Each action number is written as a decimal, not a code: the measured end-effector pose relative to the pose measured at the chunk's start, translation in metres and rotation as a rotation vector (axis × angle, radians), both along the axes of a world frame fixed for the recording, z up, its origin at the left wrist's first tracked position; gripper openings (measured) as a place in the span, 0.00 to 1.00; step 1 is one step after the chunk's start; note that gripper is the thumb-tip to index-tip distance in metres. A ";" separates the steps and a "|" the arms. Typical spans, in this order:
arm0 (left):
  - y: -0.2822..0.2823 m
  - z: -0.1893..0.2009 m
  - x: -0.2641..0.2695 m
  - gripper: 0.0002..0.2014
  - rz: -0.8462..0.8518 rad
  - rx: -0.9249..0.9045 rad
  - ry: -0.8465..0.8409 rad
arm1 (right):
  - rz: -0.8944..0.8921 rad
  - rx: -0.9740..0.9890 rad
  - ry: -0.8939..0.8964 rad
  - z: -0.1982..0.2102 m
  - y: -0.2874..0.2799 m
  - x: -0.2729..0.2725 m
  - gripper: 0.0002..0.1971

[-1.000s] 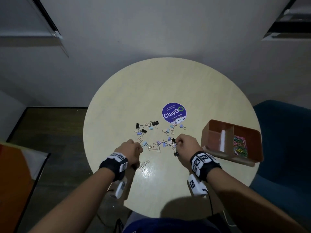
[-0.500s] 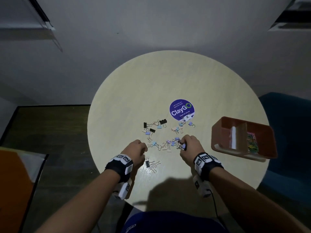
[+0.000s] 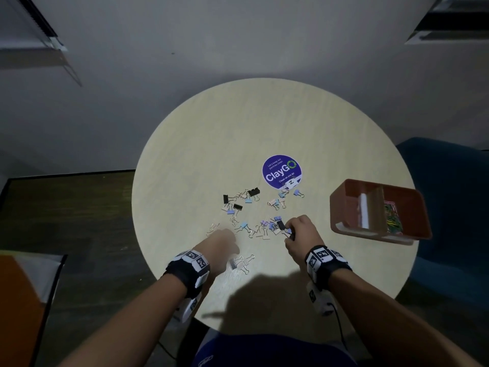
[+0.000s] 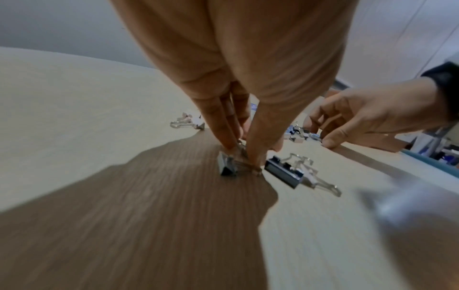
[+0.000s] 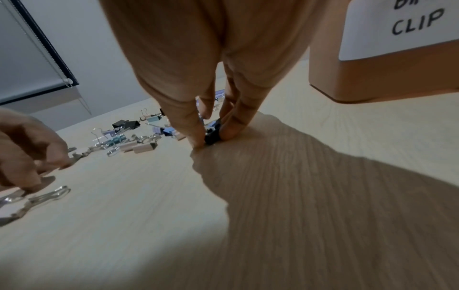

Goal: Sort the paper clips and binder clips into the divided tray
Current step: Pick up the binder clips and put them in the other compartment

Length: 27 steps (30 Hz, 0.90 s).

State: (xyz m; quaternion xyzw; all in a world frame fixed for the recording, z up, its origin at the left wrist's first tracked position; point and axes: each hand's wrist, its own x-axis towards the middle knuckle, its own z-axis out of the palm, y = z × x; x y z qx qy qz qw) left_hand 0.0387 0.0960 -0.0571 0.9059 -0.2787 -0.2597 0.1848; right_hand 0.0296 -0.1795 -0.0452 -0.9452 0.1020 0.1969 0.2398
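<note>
Several binder clips (image 3: 248, 207), black, blue, lilac and pink, lie scattered mid-table. My right hand (image 3: 287, 230) pinches a black binder clip (image 5: 212, 135) between thumb and fingers, low on the tabletop. My left hand (image 3: 231, 235) pinches the wire arms of a small grey binder clip (image 4: 226, 166) that stands on the table. A dark binder clip (image 4: 283, 173) lies just right of it. The brown divided tray (image 3: 341, 207) sits at the right, and coloured paper clips (image 3: 393, 215) lie in its right compartment. Its near wall carries a white handwritten label (image 5: 397, 29).
A purple round ClayGo sticker (image 3: 281, 172) lies beyond the clips on the round pale wood table (image 3: 264, 115). A blue chair (image 3: 449, 181) stands behind the tray. An orange object (image 3: 16, 300) is on the floor at the left. The tray overhangs the table's right edge.
The view has shifted a little. My left hand has slid slightly nearer and rightward onto a clip. My right hand has stayed at the pile's right end on the black clip.
</note>
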 end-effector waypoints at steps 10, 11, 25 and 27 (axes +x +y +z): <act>0.001 -0.009 -0.002 0.11 -0.008 0.040 -0.138 | -0.044 0.022 -0.073 0.004 0.001 -0.004 0.13; 0.002 -0.008 -0.003 0.11 -0.007 0.041 -0.145 | -0.030 0.017 -0.064 0.004 0.000 -0.004 0.17; -0.006 0.000 -0.009 0.11 0.125 0.054 -0.047 | 0.006 -0.046 -0.028 0.003 0.003 -0.004 0.09; -0.008 0.003 -0.009 0.12 0.163 0.041 -0.041 | 0.004 -0.032 -0.027 0.002 0.003 -0.005 0.15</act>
